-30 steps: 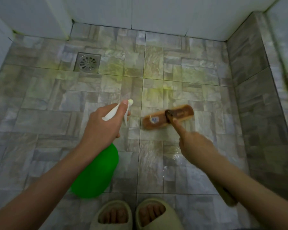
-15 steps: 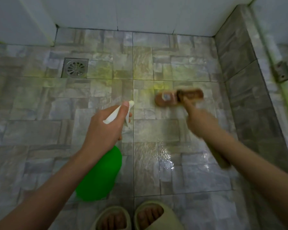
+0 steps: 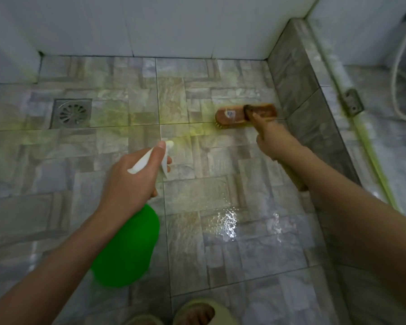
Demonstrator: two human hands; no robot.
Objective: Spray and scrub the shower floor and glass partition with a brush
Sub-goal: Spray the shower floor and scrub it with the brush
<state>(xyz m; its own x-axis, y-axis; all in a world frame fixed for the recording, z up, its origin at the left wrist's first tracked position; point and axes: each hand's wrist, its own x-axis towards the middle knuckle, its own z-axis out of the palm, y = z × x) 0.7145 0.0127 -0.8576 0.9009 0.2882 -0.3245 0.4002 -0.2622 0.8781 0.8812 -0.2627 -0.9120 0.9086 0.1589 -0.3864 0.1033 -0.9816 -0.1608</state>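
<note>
Gripping a green plastic spray bottle (image 3: 127, 249) by the neck under its white trigger head (image 3: 145, 160), the left hand (image 3: 129, 184) sits in the lower middle of the frame. Its fingers are curled tight round the sprayer, and one digit lies along the top toward the nozzle. No label or writing shows on the bottle.

The right hand (image 3: 274, 141), right of centre, is clamped on the handle of a brown wooden long-handled scrub brush (image 3: 234, 116). The brush head lies bristles down on the grey stone-pattern tiled shower floor (image 3: 220, 195), close to the grey tiled kerb (image 3: 302, 97) in the upper right. A small white sticker (image 3: 229, 113) sits on the brush back; its print is too blurred to read.

A yellow-green stain (image 3: 192, 132) tints the tiles between nozzle and brush, and a wet patch (image 3: 227, 221) glints lower down. A square metal floor drain (image 3: 72, 113) lies at the left. The glass partition (image 3: 363, 137) stands on the kerb, its green-tinged lower edge carrying a metal bracket (image 3: 352, 102), and a pale hose (image 3: 399, 73) curves behind it. White wall tiles (image 3: 150, 24) fill the top, and pale green slippers (image 3: 197, 313) show at the bottom edge.
</note>
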